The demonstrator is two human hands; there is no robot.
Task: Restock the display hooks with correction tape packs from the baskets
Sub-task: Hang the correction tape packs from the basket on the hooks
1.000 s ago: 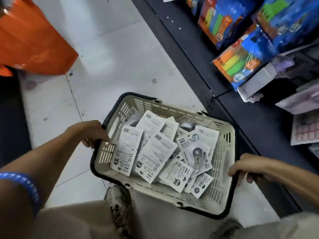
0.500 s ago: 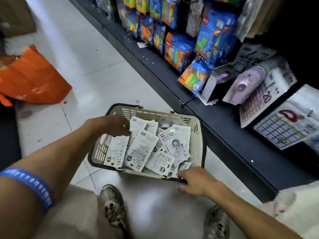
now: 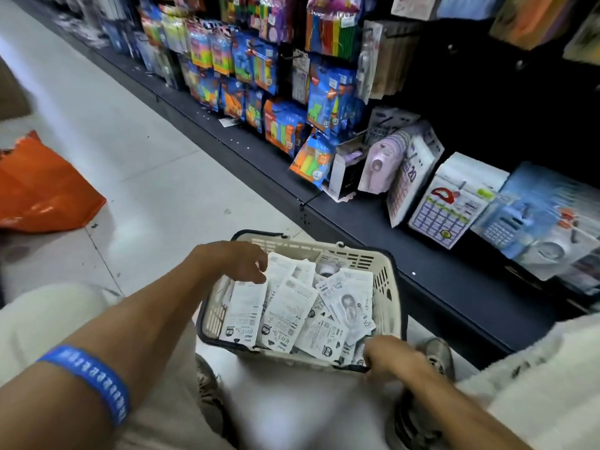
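1. Where the left hand (image 3: 238, 259) reaches over the far left corner of the basket (image 3: 386, 287), its fingers curl loosely downward; whether they pinch a pack or only touch the top of the pile cannot be told.
2. The right hand (image 3: 391, 355) grips the near rim of the basket, fingers clenched around the dark edge band at its right corner.
3. The basket is a cream plastic tub, rectangular with rounded corners, its walls cut with slotted vents and its rim trimmed in dark plastic.
4. The correction tape packs (image 3: 285, 306) fill the basket between the two hands: flat, glossy white card sleeves with fine print, barcodes and small round logos, overlapping at loose angles.
5. One pack, just beyond the right fingers, lies face up and shows a clear blister with a rounded dispenser (image 3: 347, 303) inside.
6. A blue ribbed rubber wristband (image 3: 94, 381) circles the left forearm.
7. Beyond the fingers, past the basket, runs a dark, matte shelf ledge (image 3: 438, 287), with glossy blue and orange packets (image 3: 324, 89) hanging on the display above it.
8. Boxed calendars (image 3: 454, 203) lean on that ledge to the right.
9. Left of the left hand, well apart, a crumpled orange plastic bag (image 3: 42, 190) lies on the pale, smooth floor tiles (image 3: 156, 177).
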